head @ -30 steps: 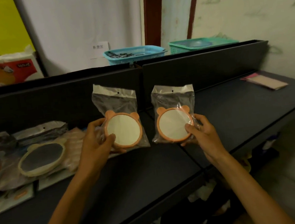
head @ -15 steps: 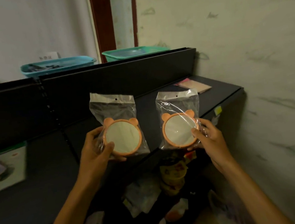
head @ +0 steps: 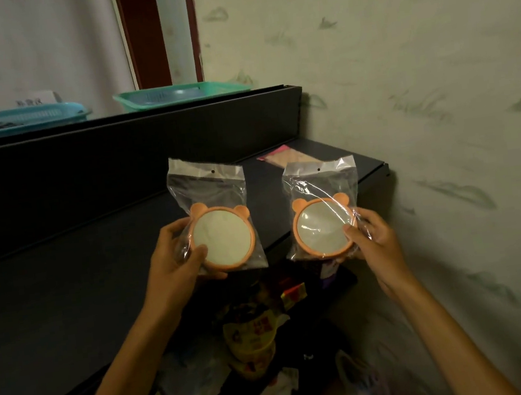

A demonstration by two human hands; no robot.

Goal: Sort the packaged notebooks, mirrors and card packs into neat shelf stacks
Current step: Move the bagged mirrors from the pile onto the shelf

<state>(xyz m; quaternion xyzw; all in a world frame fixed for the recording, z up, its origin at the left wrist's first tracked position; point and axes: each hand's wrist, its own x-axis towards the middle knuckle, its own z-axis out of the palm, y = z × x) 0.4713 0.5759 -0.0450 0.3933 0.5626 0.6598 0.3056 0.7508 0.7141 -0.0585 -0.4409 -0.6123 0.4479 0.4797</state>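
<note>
Right now I have one packaged mirror in each hand, both held up in front of me above the front edge of the dark shelf (head: 66, 286). My left hand (head: 176, 266) grips the round orange-rimmed mirror with small bear ears in its clear plastic sleeve (head: 221, 235); the thumb lies across the lower left of the glass face and the other fingers are curled behind the pack, clamped on it. My right hand (head: 372, 239) holds the matching orange bear-eared mirror in its crinkled clear bag (head: 321, 226) by its right edge, thumb pressed on the rim in front, fingers wrapped behind. Both packs stand roughly upright, header flaps on top, faces toward me, near each other but not touching.

As I judge it, the step is to lay this pair down as a tidy mirror stack on the shelf. To do that well I would bring one pack flat first, face up, then set the second squarely on it so rims and ears line up and the header flaps point the same way. The film looks slippery, so I would keep my hold on the hard rim and not on loose plastic, and let go only once each pack lies flat. A flat pink-and-tan packet (head: 284, 158) lies at the far right end of the shelf, well apart from my hands; I would keep the mirrors clear of it.
</note>
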